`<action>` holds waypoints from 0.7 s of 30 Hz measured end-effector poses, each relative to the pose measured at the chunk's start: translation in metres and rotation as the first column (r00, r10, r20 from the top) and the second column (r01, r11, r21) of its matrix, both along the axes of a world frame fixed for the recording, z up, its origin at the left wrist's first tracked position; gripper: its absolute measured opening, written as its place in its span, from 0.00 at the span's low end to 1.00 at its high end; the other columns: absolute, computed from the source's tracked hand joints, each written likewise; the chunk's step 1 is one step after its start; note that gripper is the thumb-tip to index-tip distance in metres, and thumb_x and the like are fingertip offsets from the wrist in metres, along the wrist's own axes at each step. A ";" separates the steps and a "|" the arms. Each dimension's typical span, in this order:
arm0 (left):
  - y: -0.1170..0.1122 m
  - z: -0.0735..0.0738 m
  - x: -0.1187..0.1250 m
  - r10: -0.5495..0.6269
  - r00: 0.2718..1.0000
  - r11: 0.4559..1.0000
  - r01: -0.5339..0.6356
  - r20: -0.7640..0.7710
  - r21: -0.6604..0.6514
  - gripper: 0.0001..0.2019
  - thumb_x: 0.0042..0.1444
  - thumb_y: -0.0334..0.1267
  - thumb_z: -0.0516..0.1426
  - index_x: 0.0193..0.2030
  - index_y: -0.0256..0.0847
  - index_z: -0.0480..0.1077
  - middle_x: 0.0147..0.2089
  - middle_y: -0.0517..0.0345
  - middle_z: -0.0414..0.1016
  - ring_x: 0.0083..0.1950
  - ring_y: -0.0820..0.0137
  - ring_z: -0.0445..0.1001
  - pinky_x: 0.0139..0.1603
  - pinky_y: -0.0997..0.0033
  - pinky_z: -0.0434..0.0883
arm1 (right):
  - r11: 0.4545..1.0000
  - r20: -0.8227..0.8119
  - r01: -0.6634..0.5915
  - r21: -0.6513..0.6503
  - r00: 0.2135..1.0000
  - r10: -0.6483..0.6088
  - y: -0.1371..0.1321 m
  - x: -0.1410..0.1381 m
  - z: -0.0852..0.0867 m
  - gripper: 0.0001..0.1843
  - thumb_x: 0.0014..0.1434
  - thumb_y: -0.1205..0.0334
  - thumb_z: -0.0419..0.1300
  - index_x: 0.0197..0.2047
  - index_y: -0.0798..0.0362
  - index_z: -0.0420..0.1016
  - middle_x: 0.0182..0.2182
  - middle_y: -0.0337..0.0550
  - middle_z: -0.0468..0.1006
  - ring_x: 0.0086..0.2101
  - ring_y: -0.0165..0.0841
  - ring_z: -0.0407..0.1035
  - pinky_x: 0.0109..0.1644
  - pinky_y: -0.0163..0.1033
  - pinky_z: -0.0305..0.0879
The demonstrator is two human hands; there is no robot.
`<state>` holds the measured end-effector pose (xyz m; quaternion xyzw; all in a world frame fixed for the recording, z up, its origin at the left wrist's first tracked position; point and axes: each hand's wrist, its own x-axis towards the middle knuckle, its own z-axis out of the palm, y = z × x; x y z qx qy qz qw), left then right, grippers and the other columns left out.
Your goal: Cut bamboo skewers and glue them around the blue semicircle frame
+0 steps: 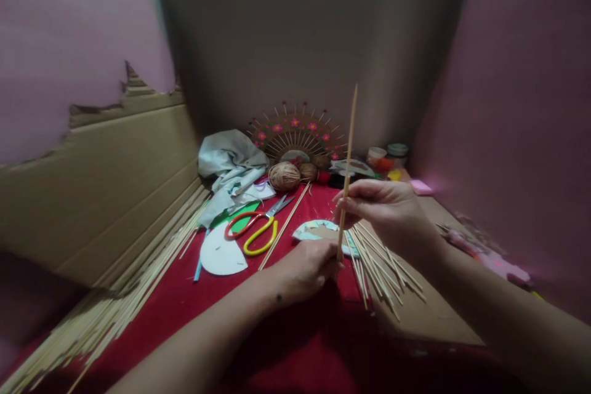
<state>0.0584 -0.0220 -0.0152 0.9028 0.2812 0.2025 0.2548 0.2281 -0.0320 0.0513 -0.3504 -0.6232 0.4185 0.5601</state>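
A thin pointed bamboo stick [351,135] stands nearly upright between my hands, its tip leaning slightly right. My left hand [307,268] is closed round its lower end. Higher up, my right hand [385,206] pinches it between thumb and fingers. Behind and below the hands lies a patterned ring-shaped piece [314,231], partly hidden by my left hand. Several loose bamboo sticks [381,274] are spread under my right wrist. Left of the hands rest scissors [256,228] with red and yellow handles, blades pointing away, overlapping a white fan-shaped paper piece [221,252].
Long sticks [111,320] line the cardboard [138,178] at left. Twine balls [284,176], a flowered fan [295,126] and a grey cloth [231,154] sit at the back. Small containers [397,149] stand back right. Red cloth [286,351] and a brown board [429,314] cover the surface.
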 end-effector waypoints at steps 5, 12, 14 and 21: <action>0.032 0.027 -0.054 0.456 0.874 0.889 -0.436 -0.171 0.143 0.11 0.58 0.42 0.52 0.46 0.40 0.65 0.41 0.54 0.73 0.41 0.67 0.71 0.41 0.68 0.66 | 0.933 -0.089 -0.260 -0.249 0.965 0.245 0.006 0.024 0.014 0.08 0.47 0.60 0.68 0.25 0.54 0.76 0.19 0.42 0.78 0.19 0.33 0.74 0.21 0.36 0.71; 0.069 0.010 -0.097 0.660 0.545 0.735 -0.614 -0.518 0.290 0.17 0.46 0.41 0.57 0.43 0.36 0.65 0.46 0.40 0.71 0.46 0.54 0.70 0.41 0.63 0.65 | 0.697 -0.184 -0.442 -0.565 0.890 0.416 0.007 0.029 -0.030 0.08 0.45 0.64 0.67 0.26 0.58 0.73 0.18 0.43 0.78 0.18 0.32 0.73 0.18 0.31 0.67; 0.070 0.007 -0.095 0.675 0.527 0.719 -0.628 -0.516 0.299 0.17 0.45 0.40 0.56 0.42 0.35 0.65 0.45 0.38 0.71 0.47 0.52 0.70 0.42 0.62 0.65 | 0.664 -0.215 -0.458 -0.592 0.883 0.417 0.008 0.028 -0.041 0.09 0.44 0.63 0.68 0.25 0.58 0.72 0.17 0.43 0.78 0.17 0.31 0.73 0.18 0.30 0.66; 0.068 0.001 -0.121 0.668 0.547 0.693 -0.704 -0.504 0.155 0.16 0.48 0.40 0.52 0.44 0.37 0.60 0.34 0.52 0.74 0.33 0.64 0.74 0.28 0.70 0.66 | 0.640 -0.256 -0.473 -0.606 0.877 0.406 0.009 0.029 -0.051 0.08 0.44 0.64 0.67 0.23 0.57 0.72 0.16 0.41 0.77 0.16 0.29 0.72 0.17 0.27 0.64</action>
